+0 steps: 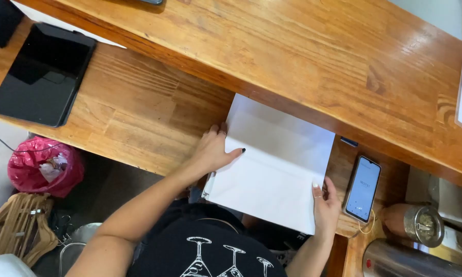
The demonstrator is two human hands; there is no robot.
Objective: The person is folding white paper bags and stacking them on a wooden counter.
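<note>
From up here I see my left hand (214,150) lying flat on the left edge of a white sheet of paper (274,164), fingers spread a little and pressed down, the dark-nailed thumb reaching onto the sheet and a ring on one finger. My right hand (326,204) holds the paper's right lower edge — thumb on top, the other fingers curled under or beside the edge, so it pinches the sheet rather than resting on it. The paper lies between the two hands on the wooden desk (138,118), its lower part hanging past the desk's near edge toward my lap, its far edge tucked against the raised wooden counter (303,56) beyond my fingertips; a crease runs across it. Just beyond the right fingers, to their outer side, a smartphone (363,189) with a lit screen lies on the desk, a thin cable looping from its lower end. Farther out on that side stand a copper-coloured canister (413,221) and a metal vessel (410,261) — apart from the hand. Well away from the left fingers, a dark tablet (44,74) lies on the desk, and below the desk edge sits a pink plastic bag (44,165).
</note>
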